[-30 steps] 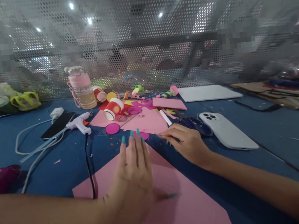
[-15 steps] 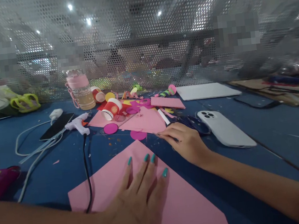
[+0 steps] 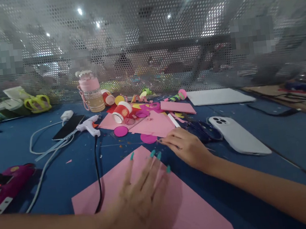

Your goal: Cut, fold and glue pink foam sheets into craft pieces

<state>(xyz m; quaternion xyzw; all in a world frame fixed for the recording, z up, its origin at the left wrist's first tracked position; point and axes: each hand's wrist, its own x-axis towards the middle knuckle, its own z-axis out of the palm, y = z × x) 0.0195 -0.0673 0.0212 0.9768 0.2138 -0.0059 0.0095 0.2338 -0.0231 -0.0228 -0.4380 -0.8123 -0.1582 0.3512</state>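
A large pink paper sheet (image 3: 196,212) lies on the blue table in front of me. My left hand (image 3: 139,196) is over it, fingers spread and pointing forward, slightly blurred; I cannot tell whether the whole palm touches the sheet. Past the sheet's right edge, my right hand (image 3: 186,145) has its thumb and fingers pinched together low over the table. What sits in that pinch, if anything, is too small to make out. Close to its fingertips are a magenta paper circle (image 3: 148,138), a pink paper piece (image 3: 156,123) and a white marker-like stick (image 3: 173,120).
A glue gun (image 3: 88,126) lies left, its black cord (image 3: 97,171) crossing the sheet. Nearby are a dark phone (image 3: 68,127) and a magenta power strip (image 3: 14,180). A bottle (image 3: 92,91) and paper cup (image 3: 122,111) stand behind. A white phone (image 3: 238,134) lies right.
The view has shifted, so the table things appear farther right and slightly lower. My left hand's fingers have shifted slightly on the sheet. The right hand has moved a little left, still pinched.
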